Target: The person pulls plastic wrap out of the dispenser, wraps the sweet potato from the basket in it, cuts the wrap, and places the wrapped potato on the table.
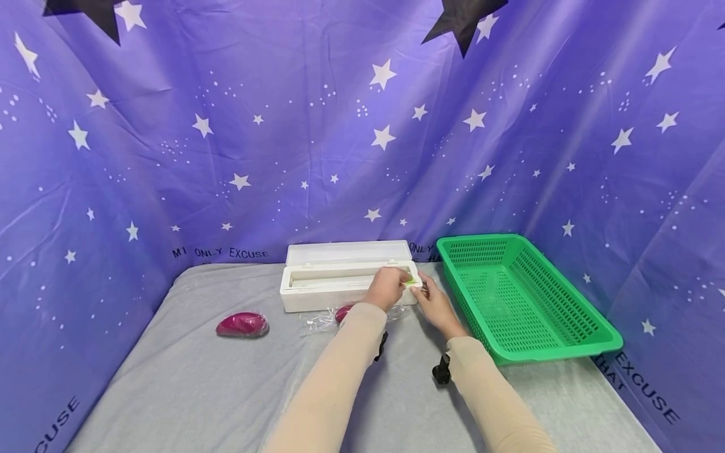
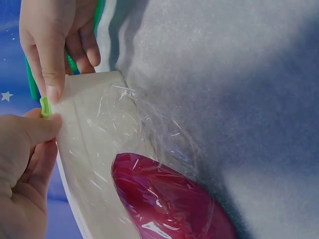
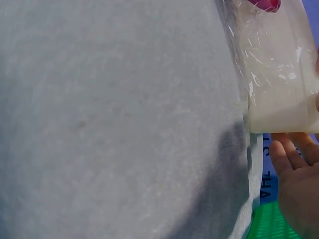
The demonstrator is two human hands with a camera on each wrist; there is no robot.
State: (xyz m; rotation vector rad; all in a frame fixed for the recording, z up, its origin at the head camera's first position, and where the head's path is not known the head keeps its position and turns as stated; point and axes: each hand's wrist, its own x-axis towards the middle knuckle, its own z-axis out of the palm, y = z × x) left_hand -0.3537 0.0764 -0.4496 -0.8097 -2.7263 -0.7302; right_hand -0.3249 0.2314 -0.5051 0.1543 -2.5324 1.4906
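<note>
A long white box [image 1: 323,301] with its clear lid [image 1: 347,252] raised stands at the back of the table. At its right end my left hand [image 1: 387,288] pinches a small lime-green slider [image 2: 45,106] on the rim between thumb and finger. My right hand [image 1: 436,306] holds the box's right corner, thumb on the top edge and other fingers by the end wall. Clear plastic film [image 2: 169,132] hangs down the box's front. A glossy magenta piece [image 2: 159,199] lies in or under this film, partly hidden by my left arm in the head view.
Left on the grey cloth [image 1: 187,377] lies a second magenta piece [image 1: 242,324], wrapped in clear film. A green perforated basket [image 1: 557,352] stands to the right of my right hand. Purple star-printed curtain [image 1: 317,157] encloses the table's back and sides.
</note>
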